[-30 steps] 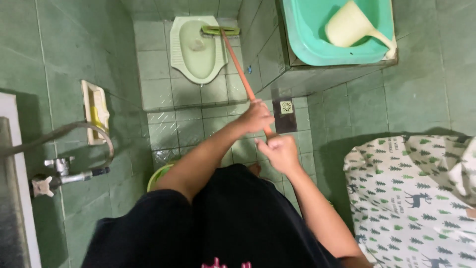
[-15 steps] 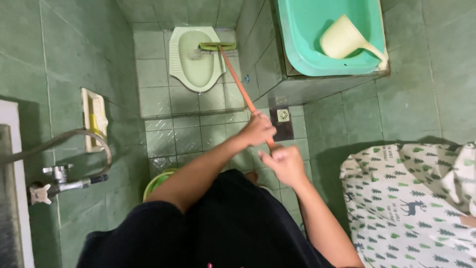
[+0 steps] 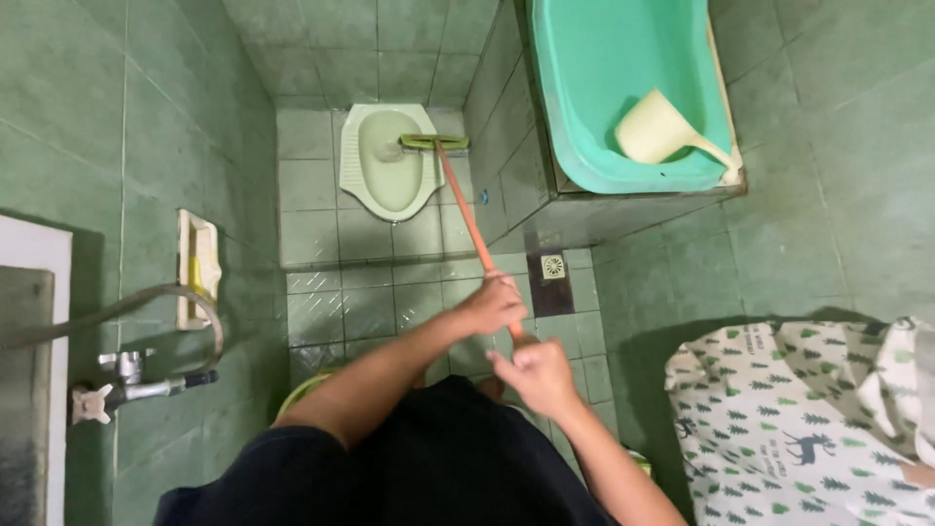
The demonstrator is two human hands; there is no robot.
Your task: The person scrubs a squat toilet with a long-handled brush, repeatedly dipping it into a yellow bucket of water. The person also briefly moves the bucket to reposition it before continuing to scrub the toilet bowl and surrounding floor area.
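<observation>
We observe both hands closed around the orange handle [image 3: 474, 229] of a long floor brush. The left hand [image 3: 494, 304] grips it at frame centre; the right hand [image 3: 535, 373] grips the handle's near end, just below and right of the left one. The handle runs diagonally up and left from the hands to the green brush head [image 3: 433, 142], which lies across the right rim of the pale green squat toilet [image 3: 389, 166] in the upper centre of the frame.

Surroundings, as seen:
- Green tiled floor [image 3: 331, 302] and walls throughout.
- Teal water basin [image 3: 604, 88] at upper right, with a cream plastic dipper [image 3: 667, 131] inside, its handle resting toward the basin's right edge.
- Floor drain [image 3: 552, 266] just right of the hands.
- Wall soap niche [image 3: 198, 268] at left; below it a metal tap [image 3: 131, 390] with a hose [image 3: 146, 302] looping upward.
- White tree-print cloth [image 3: 808, 419] at lower right.
- Rim of a green tub [image 3: 304, 392] partly hidden under the left forearm.
</observation>
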